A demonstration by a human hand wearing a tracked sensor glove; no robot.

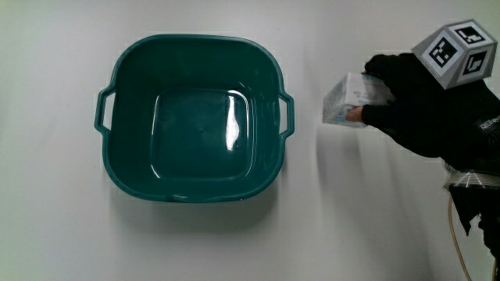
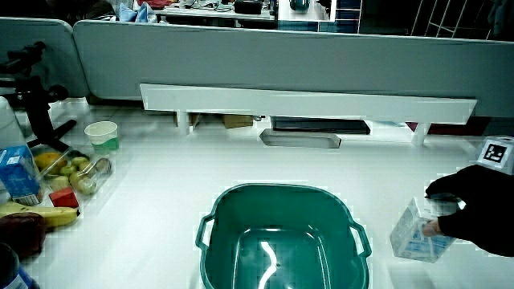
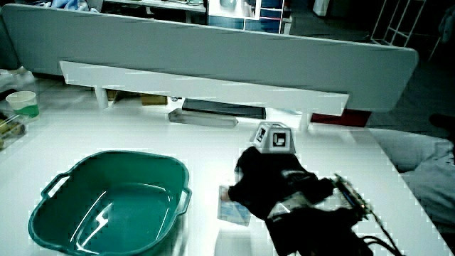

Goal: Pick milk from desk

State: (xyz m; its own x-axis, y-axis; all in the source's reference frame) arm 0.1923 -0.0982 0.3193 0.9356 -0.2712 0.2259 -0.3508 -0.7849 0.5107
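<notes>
Fingers: black-gloved fingers (image 1: 375, 115) are wrapped around a small white and pale blue milk carton (image 1: 351, 99), thumb on one face and the others over its top edge.
Teal tub: a rounded square plastic basin (image 1: 125, 70) with two side handles sits on the white bench (image 1: 70, 234); nothing lies in it.
Milk carton: just beside one handle of the basin, not touching it, tilted in the grip; in a side view (image 2: 416, 234) its lower edge is close to the bench, whether touching cannot be told.
Hand: the gloved hand (image 1: 426, 101) is beside the basin, over the carton, with a grey patterned cube (image 1: 455, 51) on its back; in a side view (image 3: 266, 186) it hides most of the carton (image 3: 232, 211).
</notes>
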